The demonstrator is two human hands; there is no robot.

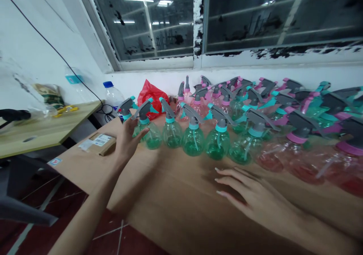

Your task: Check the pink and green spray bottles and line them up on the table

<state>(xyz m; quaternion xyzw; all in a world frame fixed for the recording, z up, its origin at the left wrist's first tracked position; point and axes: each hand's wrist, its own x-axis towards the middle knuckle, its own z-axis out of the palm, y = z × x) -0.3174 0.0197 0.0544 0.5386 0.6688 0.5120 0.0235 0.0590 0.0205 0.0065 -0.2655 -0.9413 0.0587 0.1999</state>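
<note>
A row of green spray bottles (193, 138) with grey triggers and teal collars stands on a brown table (170, 194). Pink spray bottles (295, 153) crowd the right side and the back. My left hand (127, 139) is open, its fingers against the leftmost green bottle (149, 132) at the row's end. My right hand (249, 194) lies flat on the table with fingers spread, just in front of the green bottles and holding nothing.
A red plastic bag (151, 96) and a clear water bottle (113, 96) sit behind the row by the wall. A small cardboard box (100, 142) lies at the table's left edge. A lower wooden desk (42, 128) stands to the left. Windows run above.
</note>
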